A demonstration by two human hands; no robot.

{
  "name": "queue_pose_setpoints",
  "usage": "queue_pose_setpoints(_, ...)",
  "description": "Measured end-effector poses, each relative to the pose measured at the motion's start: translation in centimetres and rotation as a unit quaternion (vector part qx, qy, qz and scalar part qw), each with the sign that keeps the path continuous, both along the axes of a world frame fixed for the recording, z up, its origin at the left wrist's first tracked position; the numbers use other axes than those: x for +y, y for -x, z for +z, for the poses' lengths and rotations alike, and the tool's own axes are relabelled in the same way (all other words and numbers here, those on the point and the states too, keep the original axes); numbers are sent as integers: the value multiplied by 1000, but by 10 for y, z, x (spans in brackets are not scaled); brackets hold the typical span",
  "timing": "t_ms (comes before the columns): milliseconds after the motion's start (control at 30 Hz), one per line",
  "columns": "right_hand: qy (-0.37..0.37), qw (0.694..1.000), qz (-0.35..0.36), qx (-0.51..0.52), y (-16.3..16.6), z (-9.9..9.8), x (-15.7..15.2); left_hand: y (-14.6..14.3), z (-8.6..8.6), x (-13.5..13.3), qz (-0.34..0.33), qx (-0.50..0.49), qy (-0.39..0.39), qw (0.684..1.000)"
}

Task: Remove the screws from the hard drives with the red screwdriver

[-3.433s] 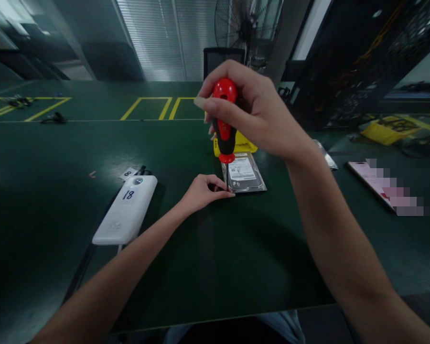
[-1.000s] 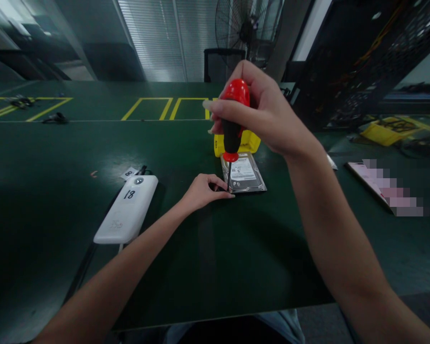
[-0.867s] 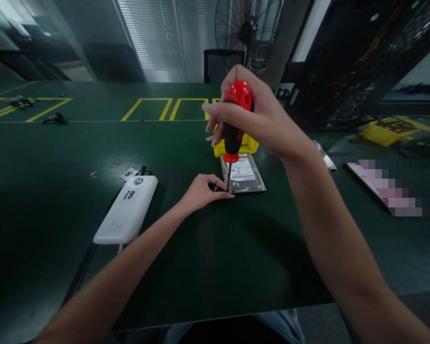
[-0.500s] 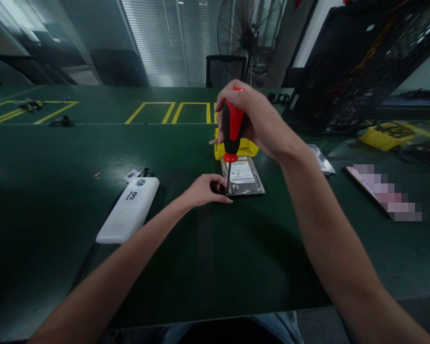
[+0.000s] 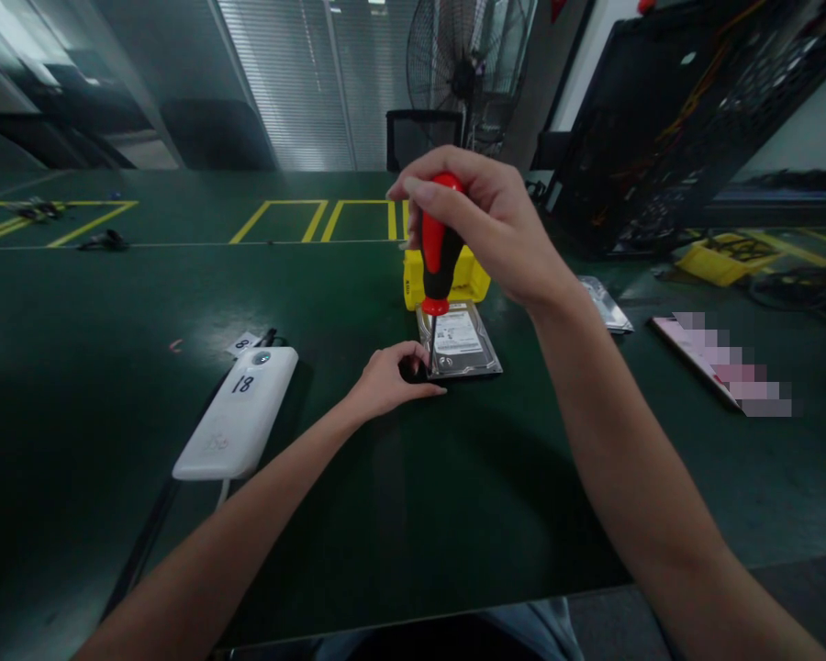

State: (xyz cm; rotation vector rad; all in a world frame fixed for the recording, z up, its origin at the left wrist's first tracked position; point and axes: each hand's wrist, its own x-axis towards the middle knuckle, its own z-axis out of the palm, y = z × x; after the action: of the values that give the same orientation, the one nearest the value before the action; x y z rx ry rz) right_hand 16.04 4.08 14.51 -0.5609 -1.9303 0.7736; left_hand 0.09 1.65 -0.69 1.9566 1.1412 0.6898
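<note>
Hard drive, lying flat on the green table, label up; we use it as our landmark. Right hand is above it, fingers wrapped round the red-and-black screwdriver, handle up, shaft nearly upright, tip down at the drive's near left corner. Left hand is at that same corner: forefinger by the shaft, thumb stretched along in front of the drive's near edge. We can't tell whether those fingers pinch anything or press the drive; too dark under them.

Step in hand, as we judge it: working the screwdriver at that corner. Loosening or tightening, we can't say; no screw is visible to us. The next move would call for a seated tip, a straight shaft and light downward pressure, with the drive steadied against twisting.

Relative to the grip: drive sits below the right hand, mostly right of the shaft, and just right of the left fingertips.

Around the drive: yellow bin just beyond, white power bank well left, silver packet to the right, phone farther right.
</note>
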Motion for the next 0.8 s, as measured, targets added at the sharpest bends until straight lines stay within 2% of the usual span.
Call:
queue_pose_setpoints(133,-13,999,-21,-38,-6,3,-2,2,-1,1,-8,4,-3,1000)
queue_pose_setpoints(333,-38,998,2,-46,-10,5,-2,2,-3,4,-17,-2,-17,1000)
queue_pose_setpoints(667,-15,996,87,-5,-7,4,-4,1,4,1,-15,-7,-6,1000)
queue_pose_setpoints(800,3,1000,24,-20,-5,5,-7,0,4,1,-16,-8,-6,1000)
